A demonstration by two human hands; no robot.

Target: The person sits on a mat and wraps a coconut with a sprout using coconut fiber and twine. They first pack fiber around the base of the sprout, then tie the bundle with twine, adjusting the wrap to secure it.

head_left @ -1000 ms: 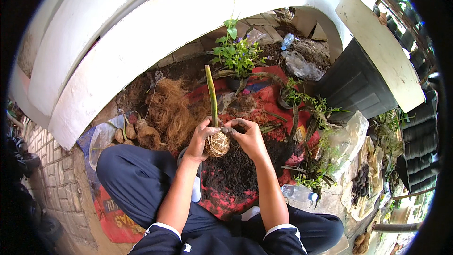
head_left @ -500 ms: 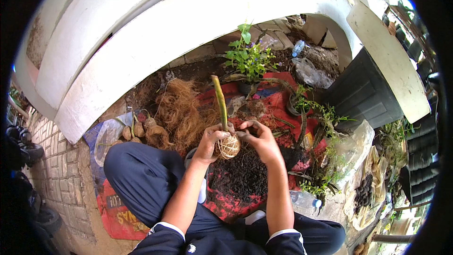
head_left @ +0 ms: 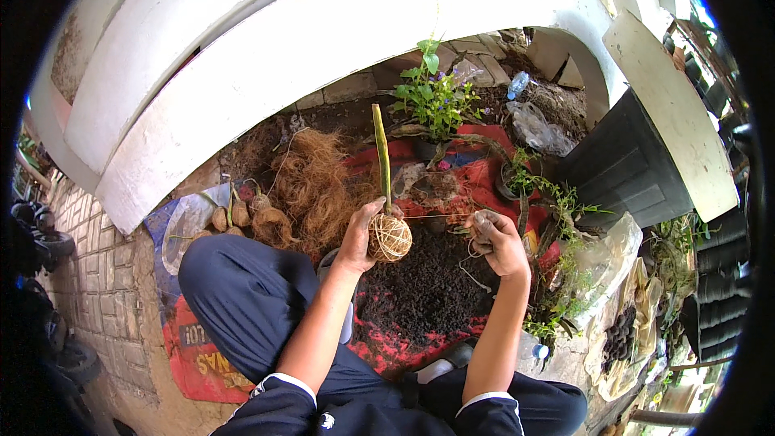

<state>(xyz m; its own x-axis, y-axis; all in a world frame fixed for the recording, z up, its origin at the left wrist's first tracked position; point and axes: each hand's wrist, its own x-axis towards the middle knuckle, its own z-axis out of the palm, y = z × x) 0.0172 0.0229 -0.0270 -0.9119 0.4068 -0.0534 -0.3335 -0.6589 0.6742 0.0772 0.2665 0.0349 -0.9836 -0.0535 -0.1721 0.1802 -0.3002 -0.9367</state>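
In my left hand (head_left: 359, 236) is a round ball (head_left: 391, 239) wrapped in pale crisscrossed string, with a single upright green-and-yellow leaf (head_left: 382, 153) rising from its top. My fingers close round the ball's left side. A thin string (head_left: 436, 216) runs taut from the top of the ball across to my right hand (head_left: 499, 241), whose fingers are pinched on it. A loose end of string dangles below that hand. Beneath both hands lies a heap of dark soil (head_left: 424, 291) on a red printed sheet (head_left: 379, 355).
Brown coconut fibre (head_left: 311, 186) is piled at the left, beside several finished-looking fibre balls (head_left: 266, 218). A potted plant with purple flowers (head_left: 436, 101) stands behind. Right of it are trailing green plants (head_left: 557, 202), a black pot (head_left: 626, 161) and a plastic bottle (head_left: 529, 349). A white curved wall (head_left: 323, 48) bounds the far side.
My right hand has moved right, away from the ball, drawing the string out straight. The ball stays in my left hand, and its leaf now stands more upright.
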